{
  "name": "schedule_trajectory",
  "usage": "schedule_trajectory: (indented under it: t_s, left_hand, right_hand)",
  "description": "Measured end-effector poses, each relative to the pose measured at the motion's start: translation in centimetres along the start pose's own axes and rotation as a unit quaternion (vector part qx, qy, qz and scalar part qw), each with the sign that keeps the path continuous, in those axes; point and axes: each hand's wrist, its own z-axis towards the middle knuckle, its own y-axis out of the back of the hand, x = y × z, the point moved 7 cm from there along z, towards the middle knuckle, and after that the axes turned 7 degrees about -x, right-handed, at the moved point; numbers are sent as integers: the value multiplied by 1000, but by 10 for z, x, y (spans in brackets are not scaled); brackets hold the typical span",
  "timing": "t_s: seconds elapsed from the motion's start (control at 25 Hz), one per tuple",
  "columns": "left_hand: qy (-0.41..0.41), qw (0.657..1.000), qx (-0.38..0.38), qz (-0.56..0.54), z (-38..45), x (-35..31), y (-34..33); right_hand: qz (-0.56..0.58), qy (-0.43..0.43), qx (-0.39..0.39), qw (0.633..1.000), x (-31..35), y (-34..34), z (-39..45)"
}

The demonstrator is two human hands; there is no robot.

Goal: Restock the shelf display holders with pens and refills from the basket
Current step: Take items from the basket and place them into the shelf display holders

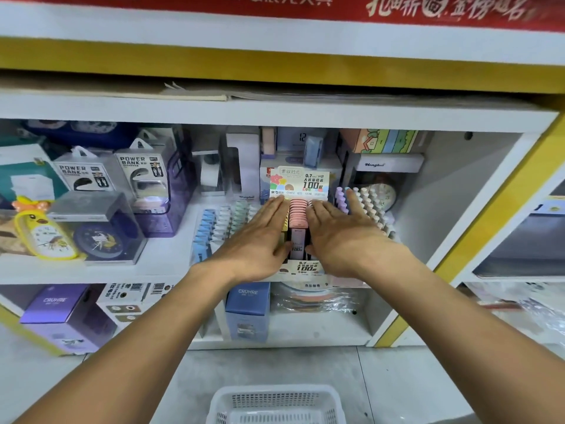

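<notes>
Hands flat, fingers straight: left grip (260, 237) and right grip (339, 234) press refill holder (298, 228) sides at shelf (171, 267) front edge. Advice: square rows with even pressure. Basket (275, 405) on floor below.

Over on the left, two boxed power banks (111, 174) above a yellow duck clock (42, 231), purple CRUHRE box (59, 313) one shelf down.

Both forearms bare, no sleeves; left hand (260, 240), right hand (342, 237).
</notes>
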Motion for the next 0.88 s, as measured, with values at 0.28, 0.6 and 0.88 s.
schedule_trajectory:
  t_s: [0.28,0.6,0.88]
  left_hand:
    - [155,957,-102,-223,0,6,17]
    - [174,934,-85,-301,4,7,17]
    - [124,969,-170,-131,5,-8,29]
  right_hand:
    - [280,-29,-109,953,28,14,19]
    - [226,-41,-105,968,29,-17,28]
    - [265,-25,-215,940,-7,28,5]
